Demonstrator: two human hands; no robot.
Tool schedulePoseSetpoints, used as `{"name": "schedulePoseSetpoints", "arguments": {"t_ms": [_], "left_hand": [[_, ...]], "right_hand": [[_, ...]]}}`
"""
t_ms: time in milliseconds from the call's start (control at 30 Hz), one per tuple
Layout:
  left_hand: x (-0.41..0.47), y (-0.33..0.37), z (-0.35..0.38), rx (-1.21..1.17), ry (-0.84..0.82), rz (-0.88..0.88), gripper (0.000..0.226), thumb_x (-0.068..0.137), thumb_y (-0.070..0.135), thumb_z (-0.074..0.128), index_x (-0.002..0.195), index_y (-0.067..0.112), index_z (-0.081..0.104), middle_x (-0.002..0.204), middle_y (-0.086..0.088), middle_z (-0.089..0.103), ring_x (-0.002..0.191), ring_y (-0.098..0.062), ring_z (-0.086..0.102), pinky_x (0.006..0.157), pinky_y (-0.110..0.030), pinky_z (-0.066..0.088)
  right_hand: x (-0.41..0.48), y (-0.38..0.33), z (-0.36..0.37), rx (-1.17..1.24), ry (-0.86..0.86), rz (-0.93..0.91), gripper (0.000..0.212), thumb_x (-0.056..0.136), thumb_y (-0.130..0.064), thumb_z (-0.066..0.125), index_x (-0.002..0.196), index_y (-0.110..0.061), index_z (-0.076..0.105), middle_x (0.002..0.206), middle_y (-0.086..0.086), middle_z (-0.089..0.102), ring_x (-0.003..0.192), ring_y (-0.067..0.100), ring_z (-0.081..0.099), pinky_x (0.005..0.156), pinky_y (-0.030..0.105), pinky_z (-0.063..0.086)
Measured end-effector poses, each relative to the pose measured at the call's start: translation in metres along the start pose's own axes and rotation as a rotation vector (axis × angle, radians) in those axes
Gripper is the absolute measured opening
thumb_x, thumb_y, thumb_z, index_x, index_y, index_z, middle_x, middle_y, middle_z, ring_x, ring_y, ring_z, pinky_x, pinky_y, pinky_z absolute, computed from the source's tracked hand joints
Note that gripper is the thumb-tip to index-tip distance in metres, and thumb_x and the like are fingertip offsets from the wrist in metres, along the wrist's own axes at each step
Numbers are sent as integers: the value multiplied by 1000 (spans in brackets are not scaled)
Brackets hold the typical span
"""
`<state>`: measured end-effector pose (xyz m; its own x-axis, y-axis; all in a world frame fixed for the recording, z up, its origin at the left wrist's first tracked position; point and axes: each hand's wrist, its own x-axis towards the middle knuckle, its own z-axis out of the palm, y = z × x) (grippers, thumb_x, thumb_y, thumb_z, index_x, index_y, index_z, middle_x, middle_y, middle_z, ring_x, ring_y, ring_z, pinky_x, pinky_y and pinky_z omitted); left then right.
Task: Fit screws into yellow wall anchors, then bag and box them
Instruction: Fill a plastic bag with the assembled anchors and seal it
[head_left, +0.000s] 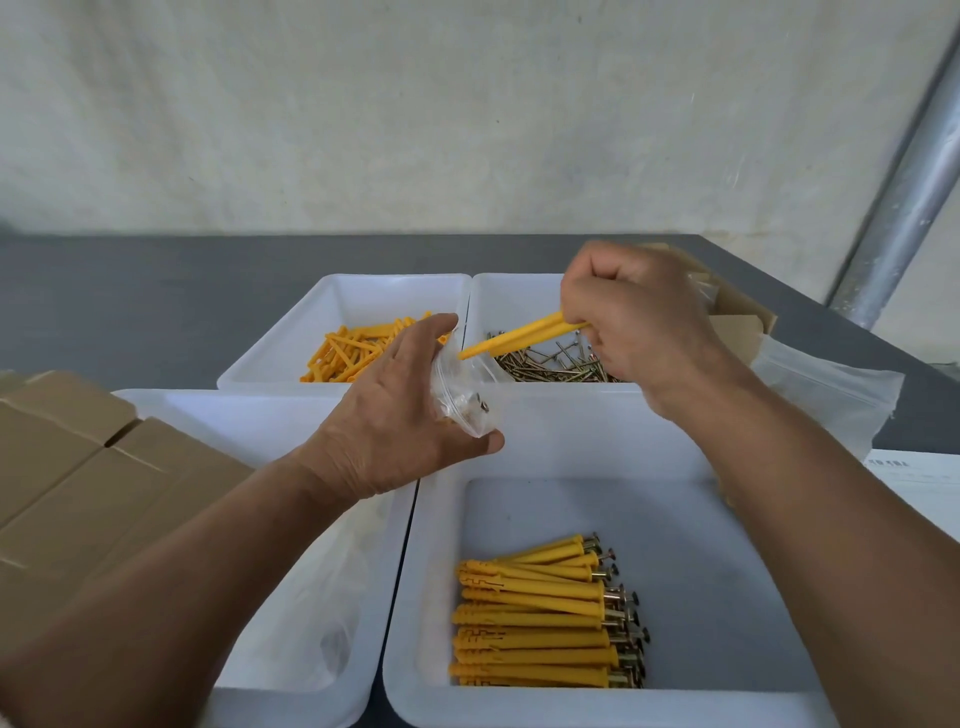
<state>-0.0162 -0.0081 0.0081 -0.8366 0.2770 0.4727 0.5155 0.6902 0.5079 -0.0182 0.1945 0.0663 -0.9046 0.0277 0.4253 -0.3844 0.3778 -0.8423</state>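
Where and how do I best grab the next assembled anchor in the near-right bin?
Probably pinch the farthest assembled anchor by its screw-head end, from above: it lies flat, head pointing right, neighbours crowding only its near side.

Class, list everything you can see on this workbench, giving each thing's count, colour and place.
Bins: four, white, on the table.
Table: one, dark grey, under everything.
Loose anchors: many, yellow, far-left bin.
Screws: many, brassy, far-right bin.
Fitted anchors: about a dozen, yellow, near-right bin.
Held anchors: seemingly two, yellow, tips at the bag's mouth.
Small bag: one, clear, above the bins.
Cardboard boxes: several, brown, left edge.
Spare bags: stack, clear, right of bins.
Pole: one, silver, far right.
Left hand: holds small bag.
Right hand: pinches held anchors.
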Motion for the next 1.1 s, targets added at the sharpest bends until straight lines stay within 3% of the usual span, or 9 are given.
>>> {"name": "schedulePoseSetpoints", "arguments": {"t_ms": [167, 333, 533, 700, 800, 900, 967, 1100], "left_hand": [[-1, 0, 0, -9, 10, 2, 106, 58, 43, 89, 145, 19, 34, 124, 8, 48, 112, -10, 47, 92, -22, 36], [1, 0, -1, 17, 40, -1, 106, 57, 44, 88, 145, 20, 33, 125, 9, 46, 110, -5, 43, 90, -16, 31], [1, 0, -1, 23, 41, 10, 106, 57, 43, 89, 145, 18, 33, 127, 3, 50, 110, -10, 46, 92, -21, 34], [1, 2, -1, 19, 38, 25, 109, 54, 45, 86, 145, 17, 33, 122, 7, 48, 107, -5, 45, 84, -3, 30], [0, 4, 0, 26, 38, 42, 109, 55, 42, 88, 146, 16, 33, 125, 7, 48, 112, -6, 46, 87, -5, 30], [0, 5, -1, 39, 53, 81, 108, 54, 35, 90, 144, 11, 36, 123, 4, 50, 109, -7, 47, 85, 3, 28], [-1, 5, 0, 65, 51, 118, 106, 53, 32, 92, 141, 6, 39, 121, -2, 55, 109, -12, 51, 88, 0, 30], [-2, 5, 2, 71, 34, 147, 103, 54, 30, 93, 139, 2, 40, 122, -6, 56, 107, -13, 54, 89, -1, 34]], "right_hand": [[-10, 4, 17, -148, -99, -120, 11, 67, -33, 52, 68, -26, 60, 54, -12, 53, 52, 8, 44, 55, 26, 36], [-14, 3, 19, -142, -149, -222, 5, 77, -20, 59, 73, -21, 61, 59, -13, 55, 53, 5, 46, 56, 21, 34], [-15, 1, 20, -35, -215, -206, 3, 69, -22, 55, 68, -23, 58, 52, -14, 51, 46, 6, 43, 51, 19, 32], [-18, 5, 27, -140, -243, -211, 15, 79, -14, 65, 71, -26, 62, 63, -14, 62, 57, 9, 50, 60, 28, 43], [-19, 6, 33, -186, -240, -193, 12, 82, -19, 69, 76, -28, 65, 75, -1, 69, 69, 18, 60, 69, 35, 52], [-22, 9, 39, -245, -255, -180, 11, 84, -26, 70, 79, -35, 67, 78, -3, 69, 72, 11, 60, 69, 23, 49], [-23, 10, 44, -290, -279, -179, 7, 85, -24, 68, 86, -30, 71, 74, -8, 66, 70, 9, 59, 66, 19, 45], [-24, 9, 49, -334, -340, -172, 11, 85, -17, 63, 87, -24, 71, 65, -11, 62, 67, 13, 60, 64, 26, 47]]}}
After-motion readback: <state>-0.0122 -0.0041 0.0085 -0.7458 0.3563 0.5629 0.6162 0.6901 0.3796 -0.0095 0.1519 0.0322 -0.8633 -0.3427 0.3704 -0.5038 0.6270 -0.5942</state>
